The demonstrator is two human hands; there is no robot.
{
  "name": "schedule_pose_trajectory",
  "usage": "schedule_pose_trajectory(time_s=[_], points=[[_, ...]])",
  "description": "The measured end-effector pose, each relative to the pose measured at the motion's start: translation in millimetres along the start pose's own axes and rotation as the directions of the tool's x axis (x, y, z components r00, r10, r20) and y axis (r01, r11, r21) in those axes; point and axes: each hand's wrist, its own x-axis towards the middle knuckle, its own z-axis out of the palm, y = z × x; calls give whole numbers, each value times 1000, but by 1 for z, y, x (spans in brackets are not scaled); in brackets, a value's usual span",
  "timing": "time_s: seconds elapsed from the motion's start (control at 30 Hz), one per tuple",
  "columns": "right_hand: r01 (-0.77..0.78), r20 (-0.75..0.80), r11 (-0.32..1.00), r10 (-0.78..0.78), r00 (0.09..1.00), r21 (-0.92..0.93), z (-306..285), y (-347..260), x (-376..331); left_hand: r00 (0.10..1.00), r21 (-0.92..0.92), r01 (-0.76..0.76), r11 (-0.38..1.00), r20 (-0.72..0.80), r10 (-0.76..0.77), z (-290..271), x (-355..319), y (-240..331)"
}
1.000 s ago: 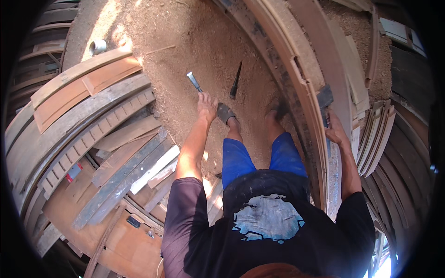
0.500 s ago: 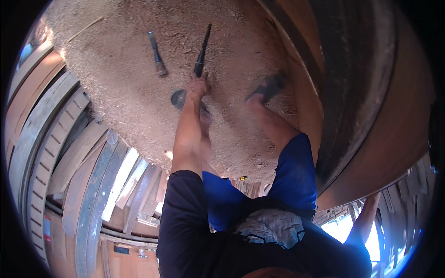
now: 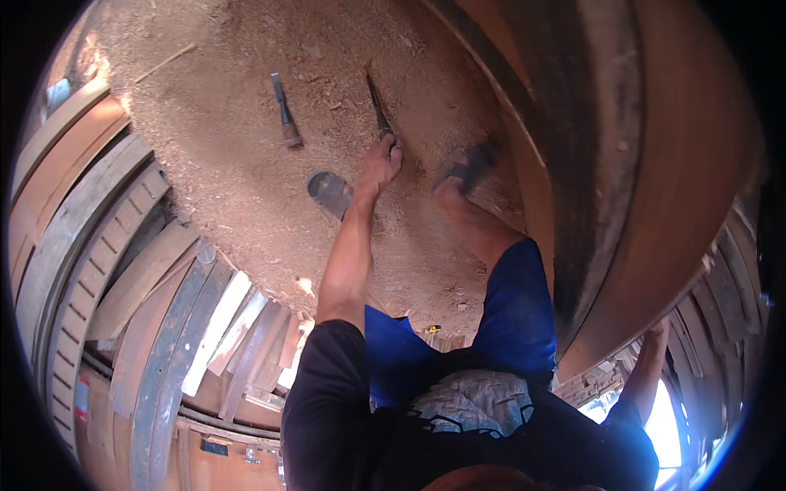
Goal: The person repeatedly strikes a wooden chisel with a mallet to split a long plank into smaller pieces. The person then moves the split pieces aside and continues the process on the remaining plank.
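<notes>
My left hand (image 3: 381, 166) is closed round the near end of a long, dark, narrow tool (image 3: 377, 102) tapering to a point. Its exact kind does not show. Left of it, on the dirt floor, lies a chisel (image 3: 283, 114) with a flat metal blade and a wooden handle. At the far right my right hand (image 3: 657, 331) is by the lower edge of a large curved-looking wooden panel (image 3: 688, 188). The fingers of that hand are too small and shaded to make out.
Wood shavings cover the dirt floor (image 3: 221, 164). My sandalled feet (image 3: 330, 192) stand around the work area. Several planks and a ladder-like slatted board (image 3: 98, 262) lean at the left. A thin stick (image 3: 166, 63) lies far left, and a small yellow object (image 3: 434, 329) near my shorts.
My left hand has moved right, carrying the dark tool, which now leans left instead of right. The view has shifted slightly; the chisel stays on the floor.
</notes>
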Motion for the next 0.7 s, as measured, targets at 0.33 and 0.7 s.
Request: schedule_pose_trajectory(time_s=[0.33,0.7], points=[[244,-95,953,-264,960,-178,29,1,31,910,-122,-290,949,-343,233,-91,-211,249],[369,172,919,-344,923,-137,-42,-70,5,428,814,-252,524,-392,815,-201,-382,577]])
